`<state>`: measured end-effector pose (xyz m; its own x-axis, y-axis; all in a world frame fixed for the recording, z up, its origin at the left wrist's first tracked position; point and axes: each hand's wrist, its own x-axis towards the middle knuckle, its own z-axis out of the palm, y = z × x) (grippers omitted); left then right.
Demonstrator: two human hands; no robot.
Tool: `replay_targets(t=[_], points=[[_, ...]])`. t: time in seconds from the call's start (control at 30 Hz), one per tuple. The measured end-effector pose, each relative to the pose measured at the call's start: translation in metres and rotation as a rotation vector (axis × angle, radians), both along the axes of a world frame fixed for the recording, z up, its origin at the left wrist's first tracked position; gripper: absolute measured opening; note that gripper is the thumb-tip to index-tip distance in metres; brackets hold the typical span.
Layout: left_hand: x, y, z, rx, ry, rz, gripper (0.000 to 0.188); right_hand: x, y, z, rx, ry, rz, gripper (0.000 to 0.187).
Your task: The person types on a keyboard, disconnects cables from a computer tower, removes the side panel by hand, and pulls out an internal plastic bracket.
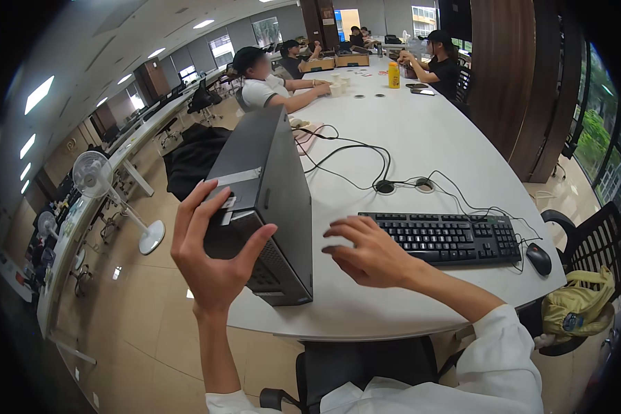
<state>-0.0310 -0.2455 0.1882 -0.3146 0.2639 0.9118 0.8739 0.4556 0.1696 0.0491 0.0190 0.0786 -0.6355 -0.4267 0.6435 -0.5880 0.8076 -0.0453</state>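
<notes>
A black desktop computer tower (298, 228) stands upright at the near left of the white table (400, 303). A strip of tape and a white label are on its top. My left hand (217, 259) grips the tower's near upper corner, fingers curled over the top and thumb toward its right side; exact contact is partly hidden. To the right of the tower, my right hand (369, 252) is raised with its fingers apart, holding nothing. It is nearest to the left end of a black keyboard (448, 238). Dark smudges show on its fingertips.
Black cables (386, 162) run loosely past two round table holes. A mouse (538, 259) lies right of the keyboard. Several people sit farther along the table, near a yellow bottle (393, 75). A chair (600, 241) with a yellow bag (578, 303) stands right; a fan (93, 172) stands left.
</notes>
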Motion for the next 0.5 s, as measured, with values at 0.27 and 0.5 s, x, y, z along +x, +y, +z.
replay_targets(t=[0.27,0.5], points=[[-0.007,0.006,-0.015,0.381,-0.096,-0.178,0.078,-0.008,-0.061,0.070,-0.327,0.242,0.123,0.062],[-0.043,-0.016,-0.041,0.534,-0.476,-0.524,0.068,-0.036,-0.119,0.094,-0.276,0.416,0.186,0.060]])
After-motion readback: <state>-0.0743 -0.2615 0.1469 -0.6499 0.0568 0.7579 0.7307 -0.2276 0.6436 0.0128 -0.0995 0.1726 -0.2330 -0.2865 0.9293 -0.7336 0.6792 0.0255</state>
